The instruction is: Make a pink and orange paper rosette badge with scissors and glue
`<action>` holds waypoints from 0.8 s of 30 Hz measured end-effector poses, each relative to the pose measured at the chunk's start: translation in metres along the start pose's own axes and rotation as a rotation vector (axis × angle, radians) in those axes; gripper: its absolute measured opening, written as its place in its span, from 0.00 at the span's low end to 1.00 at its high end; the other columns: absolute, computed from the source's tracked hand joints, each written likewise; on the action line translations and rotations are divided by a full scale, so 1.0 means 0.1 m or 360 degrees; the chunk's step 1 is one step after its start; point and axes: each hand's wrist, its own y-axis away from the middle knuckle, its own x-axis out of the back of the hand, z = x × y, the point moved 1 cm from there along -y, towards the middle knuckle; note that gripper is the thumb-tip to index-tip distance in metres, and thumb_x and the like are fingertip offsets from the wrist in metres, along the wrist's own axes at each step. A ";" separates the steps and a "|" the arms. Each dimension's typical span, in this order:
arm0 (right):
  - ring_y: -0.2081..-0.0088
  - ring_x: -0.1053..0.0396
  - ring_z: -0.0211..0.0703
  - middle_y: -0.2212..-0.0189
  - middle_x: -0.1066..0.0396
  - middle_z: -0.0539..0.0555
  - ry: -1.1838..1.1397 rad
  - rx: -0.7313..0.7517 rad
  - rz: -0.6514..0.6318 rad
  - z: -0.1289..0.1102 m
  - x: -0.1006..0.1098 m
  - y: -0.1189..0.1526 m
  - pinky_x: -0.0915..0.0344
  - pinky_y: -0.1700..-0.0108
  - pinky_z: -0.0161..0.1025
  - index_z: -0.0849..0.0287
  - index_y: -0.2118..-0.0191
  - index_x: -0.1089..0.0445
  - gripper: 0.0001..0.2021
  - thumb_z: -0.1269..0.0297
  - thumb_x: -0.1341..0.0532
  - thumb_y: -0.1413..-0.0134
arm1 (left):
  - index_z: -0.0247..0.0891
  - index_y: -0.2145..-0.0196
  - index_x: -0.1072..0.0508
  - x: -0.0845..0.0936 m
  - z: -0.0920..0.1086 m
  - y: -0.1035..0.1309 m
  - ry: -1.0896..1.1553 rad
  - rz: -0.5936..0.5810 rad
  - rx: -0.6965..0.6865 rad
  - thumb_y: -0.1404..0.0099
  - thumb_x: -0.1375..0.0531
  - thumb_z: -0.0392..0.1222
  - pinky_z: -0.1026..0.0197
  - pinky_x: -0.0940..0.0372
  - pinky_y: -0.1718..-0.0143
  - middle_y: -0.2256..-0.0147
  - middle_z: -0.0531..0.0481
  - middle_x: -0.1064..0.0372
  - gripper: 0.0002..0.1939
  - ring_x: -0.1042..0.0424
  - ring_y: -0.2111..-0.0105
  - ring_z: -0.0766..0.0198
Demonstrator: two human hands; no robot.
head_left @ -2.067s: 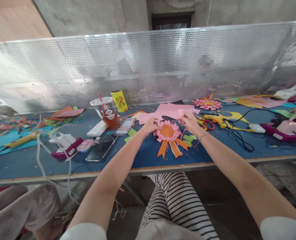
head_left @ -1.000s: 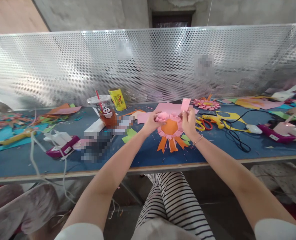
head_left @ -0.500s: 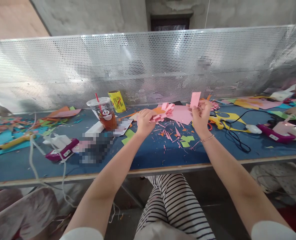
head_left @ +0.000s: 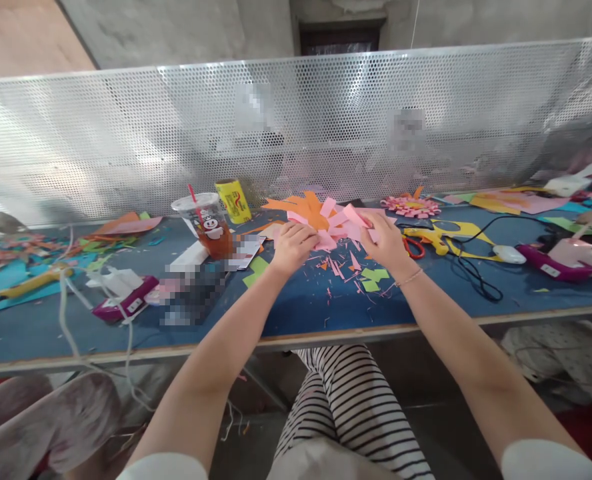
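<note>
My left hand [head_left: 293, 245] is closed on the near left edge of a paper flower [head_left: 317, 213] with an orange pointed centre and pink strips around it. My right hand [head_left: 385, 241] pinches a folded or curled pink paper strip [head_left: 355, 215] at the flower's right side. Whether the strip touches the flower, I cannot tell. Pink sheet paper lies partly hidden behind my right hand. Below the hands, pink slivers [head_left: 335, 267] and green paper scraps [head_left: 375, 279] are scattered on the blue tabletop [head_left: 296, 320].
Another pink fringed paper flower [head_left: 411, 205] lies at the back right. Beside it are a yellow tool [head_left: 439, 241], a red handle loop [head_left: 415, 249] and a black cable [head_left: 481, 288]. Left stand a drink cup [head_left: 213, 230] and yellow packet [head_left: 233, 201]. A perforated metal panel [head_left: 176, 133] runs behind.
My right hand has moved left with the pink strip, up to the flower. The flower has turned so its orange centre shows. The fringed flower at the back right is now uncovered.
</note>
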 end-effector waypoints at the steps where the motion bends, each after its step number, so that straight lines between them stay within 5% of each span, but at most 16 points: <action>1: 0.52 0.37 0.46 0.55 0.34 0.56 0.0006 0.0021 -0.0022 -0.02 -0.01 0.00 0.39 0.49 0.48 0.52 0.50 0.39 0.18 0.70 0.48 0.48 | 0.44 0.69 0.27 -0.01 0.01 0.00 0.0002 -0.0012 0.0000 0.39 0.49 0.37 0.51 0.45 0.53 0.64 0.47 0.28 0.11 0.33 0.59 0.59; 7: 0.59 0.35 0.43 0.64 0.35 0.54 0.0005 0.0079 -0.0021 -0.07 -0.04 -0.03 0.36 0.55 0.45 0.53 0.58 0.34 0.12 0.71 0.48 0.47 | 0.40 0.68 0.28 -0.08 0.06 -0.05 0.0221 -0.0062 0.0201 0.43 0.46 0.37 0.55 0.45 0.55 0.67 0.47 0.29 0.07 0.33 0.60 0.59; 10: 0.59 0.36 0.42 0.62 0.36 0.55 -0.0083 0.0006 0.0040 -0.05 -0.06 -0.10 0.35 0.57 0.42 0.53 0.56 0.35 0.12 0.70 0.48 0.46 | 0.38 0.74 0.31 -0.09 0.10 -0.10 0.0316 -0.0083 0.0295 0.46 0.43 0.39 0.57 0.43 0.59 0.73 0.48 0.33 0.03 0.34 0.66 0.60; 13: 0.60 0.36 0.41 0.62 0.36 0.55 -0.0167 -0.0064 -0.0007 0.01 -0.09 -0.26 0.35 0.59 0.40 0.54 0.57 0.35 0.12 0.70 0.47 0.47 | 0.38 0.82 0.38 -0.07 0.11 -0.13 0.0394 -0.0087 0.0479 0.49 0.41 0.41 0.60 0.43 0.64 0.78 0.52 0.40 0.10 0.39 0.72 0.64; 20: 0.68 0.35 0.38 0.69 0.31 0.51 -0.0263 -0.0230 -0.0479 0.07 -0.13 -0.75 0.37 0.63 0.38 0.58 0.67 0.29 0.07 0.70 0.42 0.54 | 0.36 0.81 0.38 -0.02 0.03 -0.12 0.0721 0.0153 0.0944 0.52 0.39 0.40 0.66 0.45 0.73 0.80 0.55 0.44 0.10 0.43 0.75 0.69; 24: 0.73 0.36 0.34 0.74 0.31 0.51 -0.0260 -0.0428 -0.0711 -0.05 -0.07 -0.94 0.38 0.67 0.36 0.61 0.69 0.28 0.06 0.70 0.41 0.57 | 0.35 0.77 0.33 -0.01 0.02 -0.12 0.0949 0.0221 0.1034 0.54 0.37 0.41 0.67 0.44 0.74 0.79 0.55 0.40 0.09 0.40 0.74 0.68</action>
